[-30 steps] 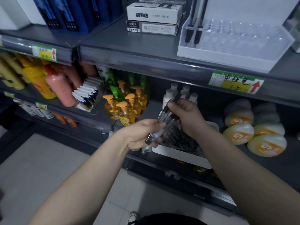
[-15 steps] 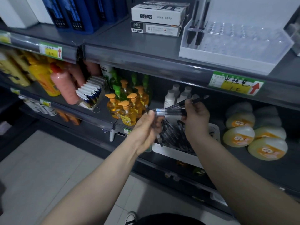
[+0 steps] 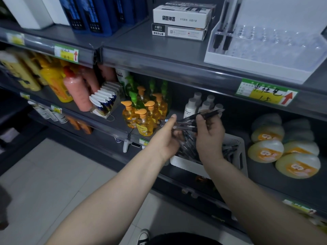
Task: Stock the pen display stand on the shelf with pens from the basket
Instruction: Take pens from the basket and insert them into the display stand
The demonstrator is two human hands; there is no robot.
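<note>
Black-and-clear plastic pens (image 3: 203, 117), a small bundle, held roughly level between both hands above the white plastic basket (image 3: 237, 156). The basket sits at the front edge of the dark lower shelf (image 3: 265, 184), with more pens loose inside it.

My right hand (image 3: 210, 135) has its fingers curled round one end of the bundle. My left hand (image 3: 168, 138) grips the other end, index finger lying straight along the top.

White plastic display stand with a clear perforated top (image 3: 265, 55) stands toward the right end of the grey upper shelf (image 3: 159, 55), close to its front edge. Two black pens (image 3: 222, 36) stand upright in its left-hand holes; the other holes look unfilled.

Step in hand, as I judge it: squaring up the bundle before lifting it.
- Get all tips pointing one way first.
- Keep the bundle firm in one hand and draw single pens with the other.
- Fill next to the two standing pens, each going straight down, so the light stand does not slide.
- Watch for a pen slipping from a loose grip.
</note>
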